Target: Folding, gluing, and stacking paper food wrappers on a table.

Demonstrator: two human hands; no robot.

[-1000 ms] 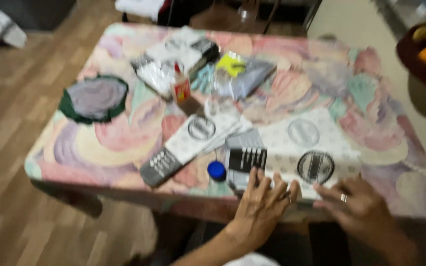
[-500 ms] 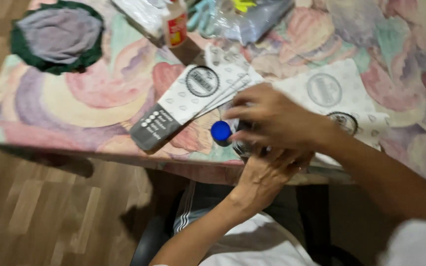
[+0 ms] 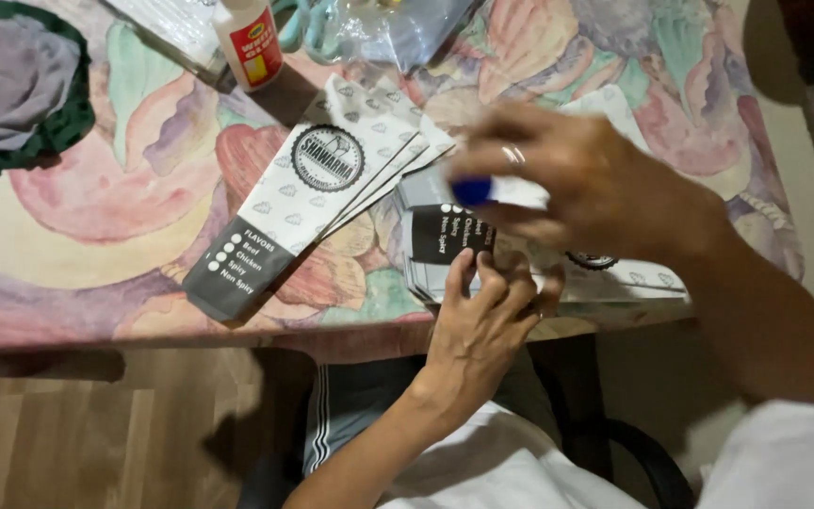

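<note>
Right hand: the right hand (image 3: 586,184) hovers over the table, fingers curled round a small object with a blue cap (image 3: 471,191) — motion blur smears it, so its body cannot be made out.
Left hand: the left hand (image 3: 480,325) lies at the table's near edge, fingers spread flat and pressing on a paper sleeve (image 3: 445,236); it grips nothing, only pins the paper down.
Paper sleeve: flat, thin, white with a dark printed end panel; most of its length is hidden under the right hand.
Fanned sleeves: a stack of long paper sleeves (image 3: 317,184) lies just left of the hands, patterned white with a round dark emblem and a grey end — matte, crisp-edged.
Glue bottle: a white plastic bottle (image 3: 249,40) with a red label stands behind the stack, its top cut off by the frame.
Tablecloth: glossy tablecloth (image 3: 96,236) with pastel swirls.
Cloth: a rumpled grey cloth with a green edge (image 3: 16,90) sits at the far left, partly cropped.
Plastic bags: clear crinkled plastic bags (image 3: 398,28) at the top edge, contents unclear.
</note>
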